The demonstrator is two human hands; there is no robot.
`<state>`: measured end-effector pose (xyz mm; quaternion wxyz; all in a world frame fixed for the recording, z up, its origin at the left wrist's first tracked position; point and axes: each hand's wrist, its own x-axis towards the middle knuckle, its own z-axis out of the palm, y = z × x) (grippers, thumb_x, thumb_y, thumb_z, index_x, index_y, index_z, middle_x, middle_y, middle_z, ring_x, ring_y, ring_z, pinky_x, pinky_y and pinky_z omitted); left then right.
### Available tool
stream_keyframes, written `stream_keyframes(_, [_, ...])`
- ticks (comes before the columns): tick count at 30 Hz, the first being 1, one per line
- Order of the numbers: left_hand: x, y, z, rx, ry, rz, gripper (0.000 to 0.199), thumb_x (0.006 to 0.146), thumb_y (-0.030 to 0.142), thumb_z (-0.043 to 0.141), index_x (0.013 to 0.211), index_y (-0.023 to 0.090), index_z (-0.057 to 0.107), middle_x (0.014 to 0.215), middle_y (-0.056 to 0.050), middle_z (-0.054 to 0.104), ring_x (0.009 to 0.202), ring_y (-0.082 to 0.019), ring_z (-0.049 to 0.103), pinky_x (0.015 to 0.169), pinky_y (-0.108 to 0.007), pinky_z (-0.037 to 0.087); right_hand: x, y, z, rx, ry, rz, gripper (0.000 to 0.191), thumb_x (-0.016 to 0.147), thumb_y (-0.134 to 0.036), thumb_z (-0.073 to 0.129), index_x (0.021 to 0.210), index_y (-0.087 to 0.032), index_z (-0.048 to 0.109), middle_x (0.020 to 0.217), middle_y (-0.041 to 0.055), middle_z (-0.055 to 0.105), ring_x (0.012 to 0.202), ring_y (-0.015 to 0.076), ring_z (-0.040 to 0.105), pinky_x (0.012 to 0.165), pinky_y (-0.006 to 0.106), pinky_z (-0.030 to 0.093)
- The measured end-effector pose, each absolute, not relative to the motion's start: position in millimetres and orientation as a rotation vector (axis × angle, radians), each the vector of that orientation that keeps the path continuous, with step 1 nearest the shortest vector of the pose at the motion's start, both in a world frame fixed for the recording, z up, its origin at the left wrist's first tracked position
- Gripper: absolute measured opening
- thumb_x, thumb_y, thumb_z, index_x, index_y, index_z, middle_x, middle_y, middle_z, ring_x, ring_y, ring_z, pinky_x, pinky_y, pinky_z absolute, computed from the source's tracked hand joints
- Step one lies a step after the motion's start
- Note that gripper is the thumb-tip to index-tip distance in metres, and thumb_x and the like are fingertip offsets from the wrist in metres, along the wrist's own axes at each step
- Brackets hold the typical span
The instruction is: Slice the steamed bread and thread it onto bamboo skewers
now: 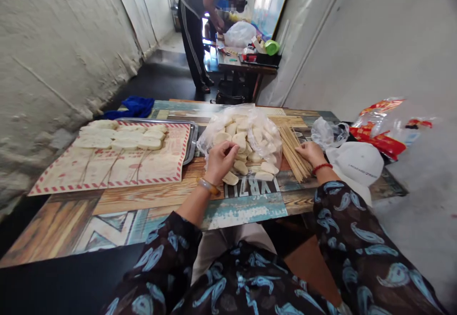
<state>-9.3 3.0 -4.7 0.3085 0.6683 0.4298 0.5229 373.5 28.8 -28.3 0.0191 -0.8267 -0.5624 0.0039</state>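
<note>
My left hand (220, 159) is at the near left side of a heap of pale, flat, bread-like slices (240, 140). Its thumb and fingers are pinched together; whatever lies between them is hidden. An open clear plastic bag (255, 114) surrounds the heap, and a few slices have spilled onto the table. To the right, my right hand (310, 154) has its fingertips closed at a bundle of thin wooden skewers (294, 155), gripping at the bundle's right edge. On the left, skewered pale slices (124, 136) lie in rows on printed paper (143, 172) over a metal tray (194, 139).
A white cap (359, 162), a crumpled plastic bag (328, 133) and red packaging (382, 141) lie at the table's right end. Blue cloth (135, 107) rests behind the tray. Beyond, a person (194, 24) bends over a second, cluttered table (246, 65). Walls stand close on both sides.
</note>
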Motion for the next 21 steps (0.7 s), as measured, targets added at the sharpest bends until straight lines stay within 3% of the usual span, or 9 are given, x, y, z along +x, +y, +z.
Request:
stream_keyframes(5, [-12.3, 7.0, -6.4, 1.716, 1.134, 1.432, 0.023, 0.088, 0.033, 0.058, 0.072, 0.019, 0.067, 0.065, -0.001, 0.063, 0.067, -0.015, 0.059, 0.059, -0.025, 0.042, 372.2, 14.0, -21.3, -2.496, -1.699, -0.008, 0.042, 0.091, -0.036, 0.049, 0.066, -0.016, 0.076, 0.070, 0.0167, 0.074, 0.073, 0.0271, 0.068, 0.062, 0.031, 0.041])
stream_keyframes(9, [-16.6, 13.7, -6.2, 1.606, 1.127, 1.486, 0.023, 0.086, 0.034, 0.058, 0.071, 0.018, 0.066, 0.064, -0.001, 0.062, 0.065, -0.015, 0.058, 0.058, -0.025, 0.042, 369.6, 5.0, -12.7, -2.385, -1.676, 0.005, 0.038, 0.085, -0.032, 0.051, 0.060, -0.016, 0.075, 0.062, 0.0146, 0.072, 0.068, 0.0268, 0.067, 0.061, 0.031, 0.041])
stream_keyframes(16, [-19.7, 19.7, -4.3, 1.474, 1.082, 1.496, 0.022, 0.082, 0.036, 0.062, 0.072, 0.017, 0.067, 0.058, 0.002, 0.061, 0.053, -0.013, 0.055, 0.055, -0.025, 0.041, 356.4, -2.3, 10.8, -2.038, -1.477, -0.067, 0.044, 0.088, -0.044, 0.049, 0.086, -0.012, 0.079, 0.074, 0.0107, 0.075, 0.072, 0.0233, 0.066, 0.067, 0.030, 0.048])
stream_keyframes(21, [-18.3, 15.2, -1.2, 1.483, 1.072, 1.447, 0.024, 0.082, 0.038, 0.063, 0.071, 0.017, 0.067, 0.058, 0.001, 0.061, 0.054, -0.013, 0.056, 0.054, -0.025, 0.041, 319.5, -12.2, 32.2, -1.732, -1.430, -0.011, 0.054, 0.099, -0.050, 0.037, 0.120, -0.014, 0.071, 0.091, 0.0079, 0.073, 0.074, 0.0173, 0.065, 0.070, 0.028, 0.052])
